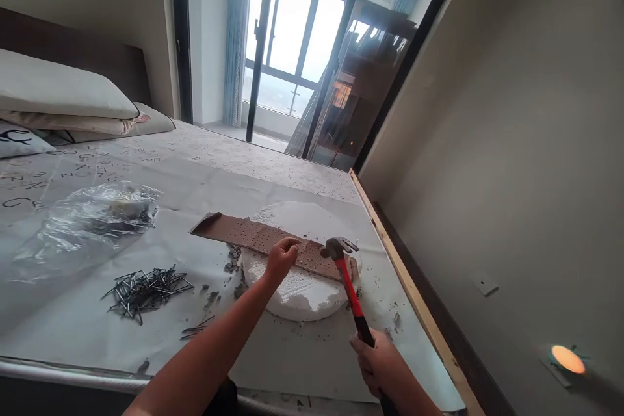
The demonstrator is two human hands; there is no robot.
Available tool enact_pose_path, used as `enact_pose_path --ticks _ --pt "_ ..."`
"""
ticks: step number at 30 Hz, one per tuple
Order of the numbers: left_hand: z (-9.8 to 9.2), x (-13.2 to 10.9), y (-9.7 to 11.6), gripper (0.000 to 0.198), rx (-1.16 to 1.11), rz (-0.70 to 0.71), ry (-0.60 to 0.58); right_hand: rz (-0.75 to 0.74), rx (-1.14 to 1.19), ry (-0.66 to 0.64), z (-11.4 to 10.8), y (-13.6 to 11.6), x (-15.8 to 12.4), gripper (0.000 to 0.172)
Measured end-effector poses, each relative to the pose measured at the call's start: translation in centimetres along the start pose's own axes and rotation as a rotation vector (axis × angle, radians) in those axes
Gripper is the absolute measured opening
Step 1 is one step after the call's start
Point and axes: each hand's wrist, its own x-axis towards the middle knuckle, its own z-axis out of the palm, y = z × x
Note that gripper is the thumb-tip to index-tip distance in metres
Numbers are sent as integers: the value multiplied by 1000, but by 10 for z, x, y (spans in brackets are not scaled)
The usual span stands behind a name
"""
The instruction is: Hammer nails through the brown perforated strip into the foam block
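My right hand [377,361] grips the black handle of a claw hammer [350,286] with a red shaft. The hammer's metal head hovers over the right part of a brown strip [244,234] dotted with small holes or nail heads. Over the strip's middle, my left hand [281,259] is closed in a pinch; whatever its fingertips hold is too small to make out. Beneath the strip lies a round white foam-like block [302,296] with a rough, crumbled surface. A pile of loose nails [149,291] rests to the left, with a few more nails [197,327] nearer me.
A clear plastic bag [92,221] with dark contents lies at the left. Grey crumbs are scattered around the block on a pale sheet [190,175] covering the bed. Pillows [63,88] are stacked far left. A wooden rail [404,273] runs along the right wall.
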Motion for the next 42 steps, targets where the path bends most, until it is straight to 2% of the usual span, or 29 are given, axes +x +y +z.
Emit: enact_pose_path --ticks 2,5,8,11,14,18,22,25,30,34,37,39,42 --pt "-26 -12 16 22 111 80 0 -20 107 -40 11 9 -9 43" --pt "-79 -38 27 23 380 159 66 -13 229 -105 27 29 -19 52" --pt "-137 -69 21 24 715 83 78 10 264 -138 33 53 -24 59" --pt "-183 -98 4 18 1014 -79 -76 33 235 -204 26 70 -26 60" --pt "-203 -117 -12 19 1202 -130 -234 31 201 -245 14 74 -27 57" --pt "-194 -124 -24 15 1343 -186 -297 4 174 -259 8 64 -32 54" --pt "-178 -116 -28 18 1470 -228 -356 3 215 -238 10 53 -38 55" --pt "-176 -109 -32 18 1557 -249 -381 -21 272 -214 11 48 -40 52" --pt "-183 -98 -35 12 1601 -235 -346 -6 320 -162 8 47 -36 53" --pt "-177 -85 -17 9 1478 -85 -246 -38 365 -217 3 47 -29 54" --pt "-155 -75 6 7 1309 -10 -135 -30 416 -215 0 42 -28 51" --pt "-131 -68 20 9 1155 1 -86 -29 447 -191 -2 37 -30 48" --pt "-90 -55 31 11 842 1 -82 -31 479 -203 -5 30 -32 46"
